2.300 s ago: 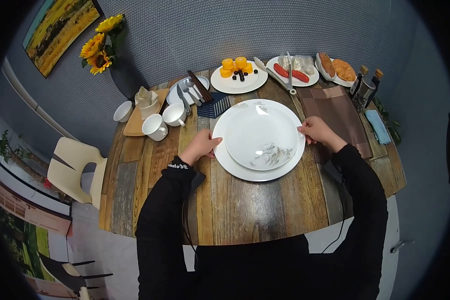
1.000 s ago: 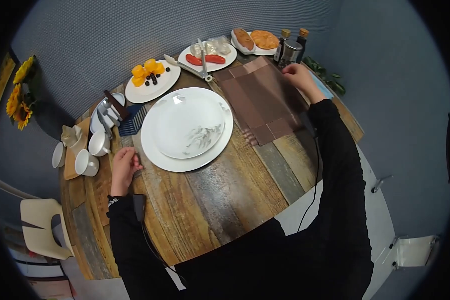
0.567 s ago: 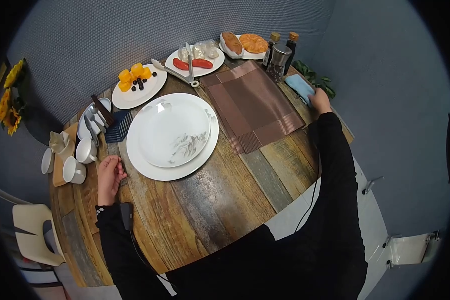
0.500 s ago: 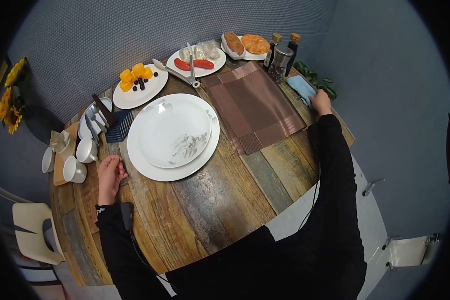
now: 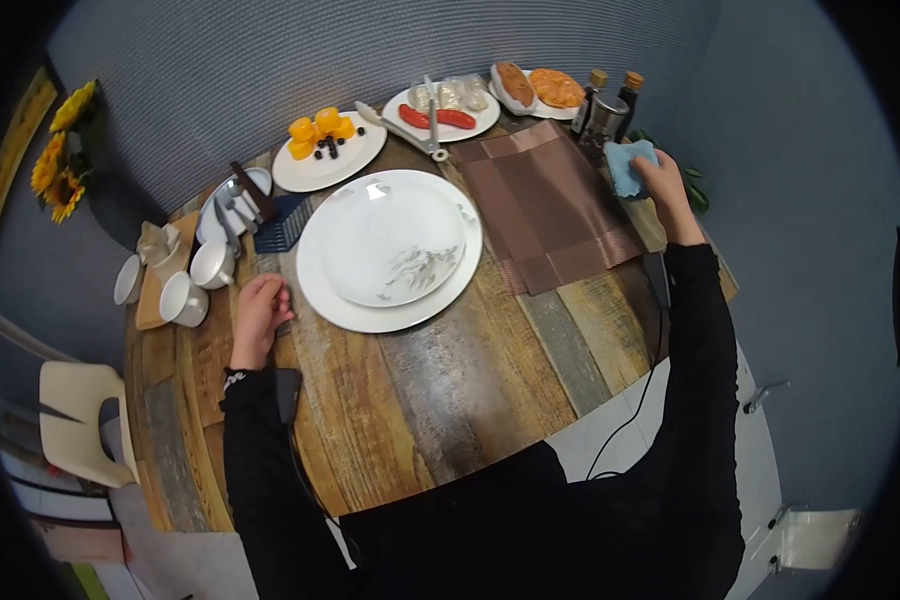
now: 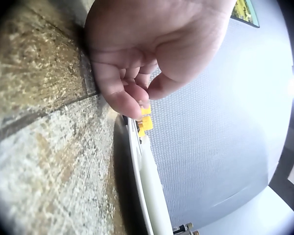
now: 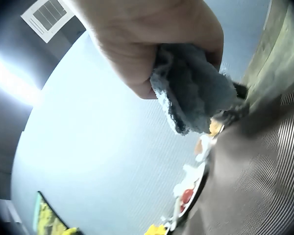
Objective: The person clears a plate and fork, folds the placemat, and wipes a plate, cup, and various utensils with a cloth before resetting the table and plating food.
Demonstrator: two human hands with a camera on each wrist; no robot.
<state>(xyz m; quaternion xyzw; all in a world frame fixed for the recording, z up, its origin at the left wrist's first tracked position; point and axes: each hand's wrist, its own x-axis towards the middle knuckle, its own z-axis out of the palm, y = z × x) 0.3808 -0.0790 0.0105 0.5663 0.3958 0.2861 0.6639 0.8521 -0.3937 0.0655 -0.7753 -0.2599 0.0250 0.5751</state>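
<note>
My right hand (image 5: 669, 192) pinches a folded light-blue cloth (image 5: 627, 168) above the right side of the table, beside the brown placemats (image 5: 550, 205). In the right wrist view the cloth (image 7: 188, 88) hangs bunched between thumb and fingers of the hand (image 7: 152, 29). My left hand (image 5: 260, 318) rests on the wood left of the stacked white plates (image 5: 395, 245), its fingers loosely curled around nothing. The left wrist view shows that hand (image 6: 147, 49) with the plate rim (image 6: 139, 181) beyond its fingertips.
Along the back stand a fruit plate (image 5: 310, 178), a sausage plate with tongs (image 5: 435, 130), bread (image 5: 513, 88) and seasoning bottles (image 5: 628, 100). To the left are cups (image 5: 183, 299), a cutlery dish (image 5: 260, 180), a dark blue striped cloth (image 5: 283, 225) and a sunflower vase (image 5: 110, 215).
My right hand has lifted the blue cloth off the table's right edge and brought it up beside the placemats. My left hand stays beside the plates. The head view has shifted.
</note>
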